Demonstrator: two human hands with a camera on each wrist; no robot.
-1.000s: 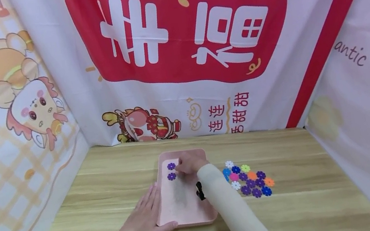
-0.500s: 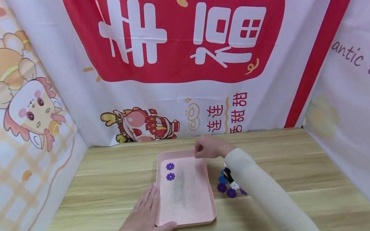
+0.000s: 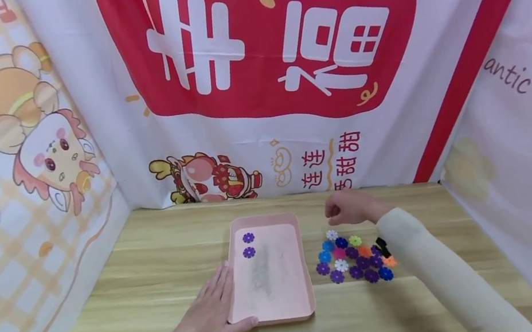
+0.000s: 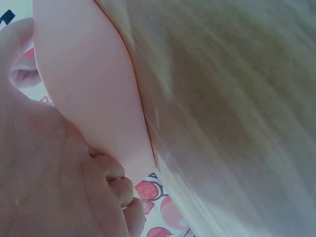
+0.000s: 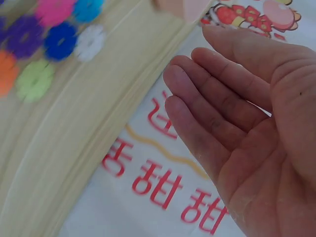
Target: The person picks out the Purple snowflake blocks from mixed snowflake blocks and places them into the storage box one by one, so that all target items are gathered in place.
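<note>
A pink tray (image 3: 300, 276) lies on the wooden table, with two purple flower pieces (image 3: 249, 245) in its far left corner. My left hand (image 3: 206, 317) lies flat against the tray's near left corner, fingers straight along its side and thumb at the front rim. The left wrist view shows that palm (image 4: 44, 187) pressed to the tray's wall (image 4: 89, 89). My right hand (image 3: 343, 210) hovers over the far edge of a pile of coloured flower pieces (image 3: 354, 261) to the right of the tray. In the right wrist view its fingers (image 5: 222, 108) are relaxed and hold nothing.
Printed cloth walls (image 3: 262, 74) close in the table on the left, back and right. Bare wood (image 3: 146, 266) lies left of the tray and in front of it. In the right wrist view the pile (image 5: 59, 39) shows blurred near the table's back edge.
My right hand has left the purple pieces in the tray's far left corner and swung right, to above the pile. The left hand has stayed put.
</note>
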